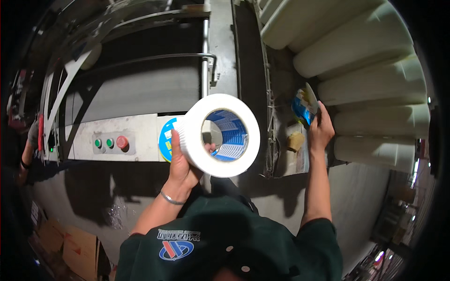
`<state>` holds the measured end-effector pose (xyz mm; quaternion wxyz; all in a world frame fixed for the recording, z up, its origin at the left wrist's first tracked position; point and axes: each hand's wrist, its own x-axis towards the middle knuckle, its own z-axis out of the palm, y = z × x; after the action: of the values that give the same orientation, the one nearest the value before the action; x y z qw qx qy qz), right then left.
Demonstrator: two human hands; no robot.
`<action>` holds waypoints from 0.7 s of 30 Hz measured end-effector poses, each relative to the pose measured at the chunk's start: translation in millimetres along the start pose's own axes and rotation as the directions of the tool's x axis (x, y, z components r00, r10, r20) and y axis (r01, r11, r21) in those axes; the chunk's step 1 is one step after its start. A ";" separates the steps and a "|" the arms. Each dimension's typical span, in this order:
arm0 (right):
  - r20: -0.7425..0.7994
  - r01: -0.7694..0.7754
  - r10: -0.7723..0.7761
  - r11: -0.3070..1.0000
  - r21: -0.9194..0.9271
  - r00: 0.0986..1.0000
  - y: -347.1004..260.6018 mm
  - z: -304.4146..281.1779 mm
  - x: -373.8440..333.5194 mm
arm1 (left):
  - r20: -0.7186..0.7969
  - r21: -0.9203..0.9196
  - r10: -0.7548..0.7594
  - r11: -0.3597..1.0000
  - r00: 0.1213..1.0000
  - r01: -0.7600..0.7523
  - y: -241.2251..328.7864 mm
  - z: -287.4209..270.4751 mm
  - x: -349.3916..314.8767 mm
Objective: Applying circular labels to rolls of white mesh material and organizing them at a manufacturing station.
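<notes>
My left hand grips a thick white roll with a ribbed outer side. Its thumb lies along the outside, and some fingertips show through the hollow core, which is lined with blue and white print. The roll is held up in front of the machine's edge. Behind it, a round blue label with yellow and white patches lies on the white machine panel. Off to the right, my right hand pinches thin round blue-and-yellow labels, tilted on edge; how many cannot be told.
Two green buttons and a red button sit on the panel. Large white rolls lie stacked at the right, near a crumpled tan piece. Another person's gloved hand is at the far left. Cardboard lies at lower left.
</notes>
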<state>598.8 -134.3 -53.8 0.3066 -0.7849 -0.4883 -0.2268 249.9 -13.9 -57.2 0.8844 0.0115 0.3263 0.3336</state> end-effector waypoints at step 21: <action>0.427 0.045 -0.589 0.620 0.783 0.686 -348.3 55.3 84.1 | 0.225 0.041 0.127 0.989 0.966 -0.139 184.6 -30.7 -13.2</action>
<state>321.8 74.0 52.6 0.3494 -0.5172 -0.7505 0.2171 117.0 115.5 -29.9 0.8902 0.0955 0.2335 0.3795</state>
